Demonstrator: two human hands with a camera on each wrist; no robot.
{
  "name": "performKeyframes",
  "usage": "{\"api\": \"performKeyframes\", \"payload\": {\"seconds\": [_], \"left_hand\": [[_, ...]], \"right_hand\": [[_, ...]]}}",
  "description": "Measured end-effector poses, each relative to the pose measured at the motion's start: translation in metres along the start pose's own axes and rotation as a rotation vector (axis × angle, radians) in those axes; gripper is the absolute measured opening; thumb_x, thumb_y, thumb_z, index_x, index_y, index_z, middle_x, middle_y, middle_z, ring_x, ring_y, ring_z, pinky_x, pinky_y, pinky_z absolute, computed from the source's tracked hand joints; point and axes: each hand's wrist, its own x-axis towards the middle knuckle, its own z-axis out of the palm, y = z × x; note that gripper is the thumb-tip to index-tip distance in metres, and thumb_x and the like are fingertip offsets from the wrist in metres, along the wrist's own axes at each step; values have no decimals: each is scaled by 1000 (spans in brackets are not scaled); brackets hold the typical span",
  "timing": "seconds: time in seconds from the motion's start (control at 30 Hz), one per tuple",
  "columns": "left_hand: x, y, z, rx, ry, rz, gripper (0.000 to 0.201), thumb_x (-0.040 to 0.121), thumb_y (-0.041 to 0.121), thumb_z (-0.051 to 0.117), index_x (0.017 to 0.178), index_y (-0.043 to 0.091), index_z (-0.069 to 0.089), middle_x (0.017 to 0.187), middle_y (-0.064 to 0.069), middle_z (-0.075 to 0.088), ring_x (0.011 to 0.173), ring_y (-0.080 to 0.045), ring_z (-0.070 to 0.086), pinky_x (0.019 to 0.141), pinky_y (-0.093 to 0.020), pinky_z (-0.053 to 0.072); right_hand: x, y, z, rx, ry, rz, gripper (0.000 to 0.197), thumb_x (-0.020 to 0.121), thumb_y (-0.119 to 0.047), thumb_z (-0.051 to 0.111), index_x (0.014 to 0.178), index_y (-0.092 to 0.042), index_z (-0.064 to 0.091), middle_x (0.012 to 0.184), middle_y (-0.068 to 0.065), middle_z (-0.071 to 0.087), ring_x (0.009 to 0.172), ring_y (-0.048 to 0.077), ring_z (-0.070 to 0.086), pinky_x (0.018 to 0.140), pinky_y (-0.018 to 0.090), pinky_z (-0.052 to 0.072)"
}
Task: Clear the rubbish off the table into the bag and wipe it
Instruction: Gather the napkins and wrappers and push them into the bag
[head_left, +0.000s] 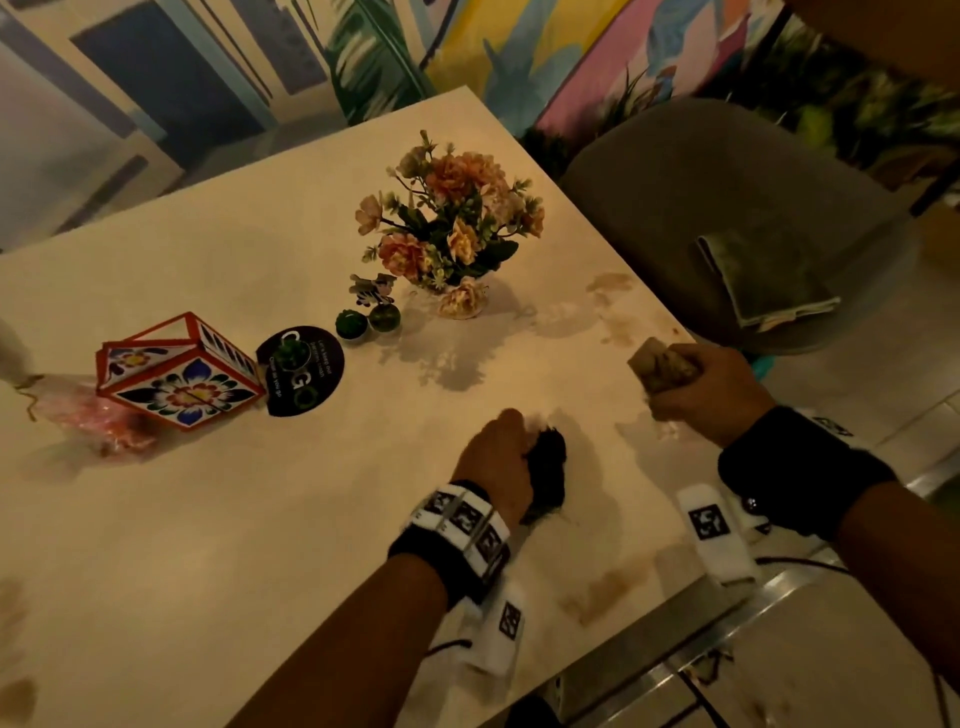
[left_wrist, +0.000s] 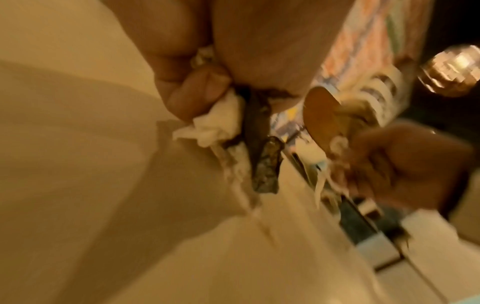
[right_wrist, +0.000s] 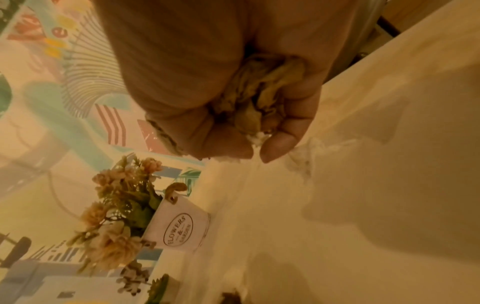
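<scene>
My left hand (head_left: 496, 457) rests on the cream table (head_left: 260, 519) near its front right corner and grips a dark crumpled wrapper (head_left: 548, 467). In the left wrist view its fingers (left_wrist: 197, 92) pinch white tissue (left_wrist: 215, 123) together with the dark wrapper (left_wrist: 266, 166). My right hand (head_left: 709, 389) hovers at the table's right edge, curled round a wad of brownish crumpled paper (head_left: 662, 366). The right wrist view shows that wad (right_wrist: 259, 92) packed in the palm. A folded green cloth (head_left: 763, 280) lies on the grey chair (head_left: 701, 197). No bag is in view.
A flower pot (head_left: 452, 228), two small green plants (head_left: 366, 319), a black round coaster (head_left: 301, 371) and a patterned box (head_left: 176, 374) stand mid-table. Pink plastic wrapping (head_left: 98, 421) lies at the far left. Brown stains (head_left: 608, 587) mark the surface near the right edge.
</scene>
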Motion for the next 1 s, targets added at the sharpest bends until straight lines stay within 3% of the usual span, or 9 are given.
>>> {"api": "performKeyframes", "payload": {"seconds": [0.13,0.27,0.37,0.47,0.6,0.67,0.8,0.9,1.0], "left_hand": [[4,-13,-15,-200,71,-32,37,88,6,52,124,14,50,110,-8,62,101,-27,60,79,-23,43],[9,-32,-26,-276,124,-84,20,89,4,50,101,6,66,107,-14,65,102,-31,59,93,-34,47],[7,-43,-33,-239,186,-138,16,87,5,52,92,13,65,102,-9,64,95,-24,58,81,-24,43],[6,-48,-36,-317,209,-169,16,84,5,54,81,19,62,92,-4,66,89,-24,61,82,-31,49],[1,-33,-33,-132,278,45,22,83,-5,51,92,7,67,78,5,53,74,-12,50,70,-19,38],[-2,-28,-25,-103,180,124,16,87,-1,52,96,2,65,83,1,43,71,-12,45,70,-19,41],[-7,-31,-6,134,-29,93,18,92,25,46,103,11,50,98,-2,35,77,-26,48,68,-33,39],[-12,-28,0,202,-121,89,40,88,39,56,118,17,39,112,-2,32,82,-24,50,68,-29,38],[-12,-19,-1,253,-176,108,34,91,27,51,121,15,40,117,-7,34,86,-29,50,70,-31,38]], "right_hand": [[3,1,-3,52,-3,-13,23,62,11,73,78,-3,65,72,12,57,70,20,50,70,35,44],[2,1,-5,167,-5,-20,27,63,16,72,78,-5,65,75,10,57,76,21,51,74,38,44],[-1,-1,-4,224,-10,-36,34,62,19,70,78,-11,63,70,5,56,73,20,51,73,36,44],[-4,-2,0,175,-51,-17,32,62,17,72,83,-6,64,77,11,59,74,21,54,74,34,47],[-7,7,10,101,-106,33,30,61,16,74,87,8,63,80,12,56,76,20,52,59,23,45],[-8,14,17,-25,-154,60,38,59,10,79,91,2,60,85,11,55,80,20,51,68,26,39],[-7,23,27,-274,-179,27,44,60,-3,82,99,-6,61,106,12,54,95,26,53,78,26,36],[-12,17,33,-383,-197,-51,21,68,-4,73,81,-13,60,92,10,55,92,31,54,72,26,35],[-15,14,38,-393,-177,-74,15,71,-2,64,73,-13,54,78,9,58,78,31,53,65,29,36]]}}
